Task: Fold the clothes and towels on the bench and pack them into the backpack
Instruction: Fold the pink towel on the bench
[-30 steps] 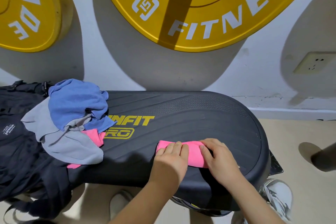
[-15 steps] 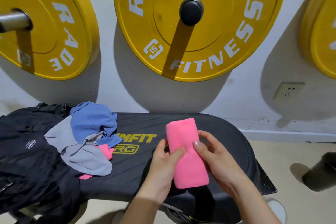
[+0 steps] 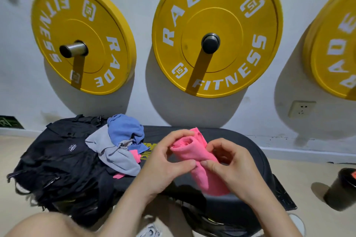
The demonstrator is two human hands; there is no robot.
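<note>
The pink towel [image 3: 203,179] is up in the air now, in the middle of the frame, just above the black bench [image 3: 240,144]. 1 second ago it lay flat on the bench with both hands pressing it down. Then it was lifted as a neat folded strip. Now it looks rolled or bunched up, and the top end curls over like a tube.

The left hand [image 3: 167,159] holds the top part of the towel, with its fingers bent round it. The right hand [image 3: 231,163] holds it from the other side, fingers bent too. The 2 thumbs meet on the towel near its middle.

I think this towel is folded, or nearly so, and ready to go in the bag. The black backpack [image 3: 63,159] sits at the left of the frame, at the left end of the bench. I cannot tell if it is open.

Between the backpack and the hands is a pile: a blue cloth [image 3: 125,131], a grey cloth [image 3: 111,152] and a bit of pink cloth [image 3: 134,155]. They are all crumpled, so lots of folding is left.

3 yellow weight plates [image 3: 215,15] hang on the wall at the top.
</note>
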